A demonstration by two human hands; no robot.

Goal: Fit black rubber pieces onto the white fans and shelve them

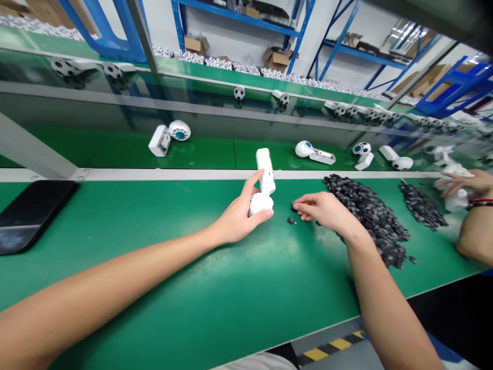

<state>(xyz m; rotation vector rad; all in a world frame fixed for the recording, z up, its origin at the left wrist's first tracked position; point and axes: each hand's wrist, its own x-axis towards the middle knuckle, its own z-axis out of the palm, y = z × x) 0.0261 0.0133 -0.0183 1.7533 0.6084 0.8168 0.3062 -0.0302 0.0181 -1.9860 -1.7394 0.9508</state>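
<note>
My left hand (241, 210) grips a white plastic device (265, 169) with a rectangular handle and a round head, its handle pointing up and away from me. My right hand (318, 208) hovers over the green belt (192, 267), pinching a small dark piece (295, 207) between its fingertips. One loose dark piece (290, 221) lies just below those fingers. A large heap of dark flat pieces (370, 221) sits immediately right of my right hand, touching its wrist side.
A second dark heap (421, 205) lies further right, beside a co-worker's hand (460, 184) holding a white device. Several similar devices (169, 136) rest on a green belt beyond a white rail (154, 174). A black tablet (34, 216) lies at left; blue shelving stands behind.
</note>
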